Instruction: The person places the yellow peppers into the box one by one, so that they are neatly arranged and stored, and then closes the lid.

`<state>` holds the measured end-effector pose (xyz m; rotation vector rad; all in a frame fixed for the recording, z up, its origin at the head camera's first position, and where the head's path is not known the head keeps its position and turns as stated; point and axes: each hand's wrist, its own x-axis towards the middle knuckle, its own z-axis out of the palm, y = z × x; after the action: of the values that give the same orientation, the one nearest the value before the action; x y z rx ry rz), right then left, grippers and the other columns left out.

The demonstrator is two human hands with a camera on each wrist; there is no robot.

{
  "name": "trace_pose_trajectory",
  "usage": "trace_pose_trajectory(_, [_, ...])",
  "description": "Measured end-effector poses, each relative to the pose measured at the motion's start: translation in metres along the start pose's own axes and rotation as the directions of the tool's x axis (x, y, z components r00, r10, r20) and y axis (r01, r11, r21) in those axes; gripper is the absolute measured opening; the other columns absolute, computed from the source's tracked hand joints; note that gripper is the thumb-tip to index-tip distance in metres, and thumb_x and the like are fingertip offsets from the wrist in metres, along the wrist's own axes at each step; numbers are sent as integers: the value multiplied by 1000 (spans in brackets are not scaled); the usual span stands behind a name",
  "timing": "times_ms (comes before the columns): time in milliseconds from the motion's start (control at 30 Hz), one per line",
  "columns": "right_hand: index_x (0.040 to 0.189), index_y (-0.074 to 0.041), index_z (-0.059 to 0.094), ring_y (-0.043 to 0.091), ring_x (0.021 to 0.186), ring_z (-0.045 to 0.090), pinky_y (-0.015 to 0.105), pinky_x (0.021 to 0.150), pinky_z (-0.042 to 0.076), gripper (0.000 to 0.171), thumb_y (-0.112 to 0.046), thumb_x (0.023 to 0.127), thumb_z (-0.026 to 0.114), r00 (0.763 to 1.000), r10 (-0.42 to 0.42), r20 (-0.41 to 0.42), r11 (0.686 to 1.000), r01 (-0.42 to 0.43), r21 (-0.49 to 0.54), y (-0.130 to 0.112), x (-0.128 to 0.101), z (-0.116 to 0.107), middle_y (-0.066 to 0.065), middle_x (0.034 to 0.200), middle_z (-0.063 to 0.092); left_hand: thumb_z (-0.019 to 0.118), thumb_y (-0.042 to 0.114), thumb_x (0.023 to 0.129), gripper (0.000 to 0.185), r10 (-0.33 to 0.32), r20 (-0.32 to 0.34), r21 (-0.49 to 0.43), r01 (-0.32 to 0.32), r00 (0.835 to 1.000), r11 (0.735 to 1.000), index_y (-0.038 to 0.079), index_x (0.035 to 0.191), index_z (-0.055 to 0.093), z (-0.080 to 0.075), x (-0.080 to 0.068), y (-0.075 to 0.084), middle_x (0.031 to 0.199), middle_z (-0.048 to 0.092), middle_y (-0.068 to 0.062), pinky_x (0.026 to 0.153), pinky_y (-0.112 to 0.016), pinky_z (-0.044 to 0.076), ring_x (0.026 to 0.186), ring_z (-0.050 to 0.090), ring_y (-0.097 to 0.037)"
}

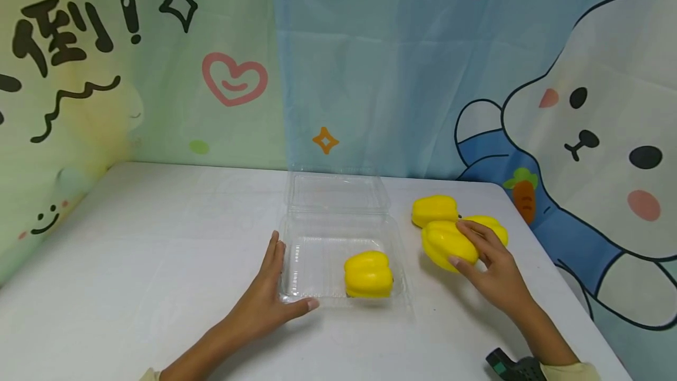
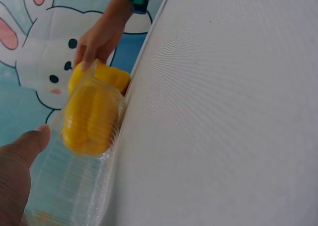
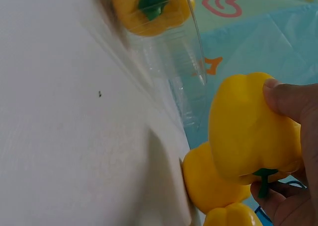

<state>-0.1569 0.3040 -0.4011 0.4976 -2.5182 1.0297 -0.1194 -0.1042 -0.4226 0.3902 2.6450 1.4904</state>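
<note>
My right hand grips a yellow bell pepper, thumb on one side and fingers on the other. In the right wrist view this bell pepper shows a green stem and is raised off the table. A clear plastic clamshell box lies with its lid folded back. Inside its right front part sits another yellow bell pepper. Around the box's left front corner my left hand rests with fingers extended and thumb along the front edge.
Two more yellow bell peppers, one at the back and one partly behind my right hand, lie on the white table right of the box. A printed cloth hangs behind the table.
</note>
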Motion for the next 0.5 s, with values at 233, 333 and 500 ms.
trace_pose_trajectory(233, [140,-2,52,-4,124,37,8,93,36,64,10,81,73,999,-47,-7,994,47,95,-11,7,4,14,140,43,82,52,73,125,12,-7,4,-12,1000,1000,2,155,2,1,0,0,160,-16,5,113,-50,16,146,4,-25])
trace_pose_trajectory(333, [140,-2,52,-2,124,39,9,93,37,64,11,81,72,999,-51,-9,990,52,129,-15,10,6,13,140,43,82,53,72,126,12,-8,8,-12,1000,1000,2,155,2,1,1,0,160,-15,5,113,-49,16,146,5,-24])
trace_pose_trajectory(500, [140,-1,51,1,123,40,11,94,38,63,12,82,71,998,-65,-4,984,65,166,-19,13,10,14,140,43,82,54,71,127,4,-8,10,-4,1000,1000,3,155,2,1,0,0,161,-15,4,113,-48,17,146,4,-22])
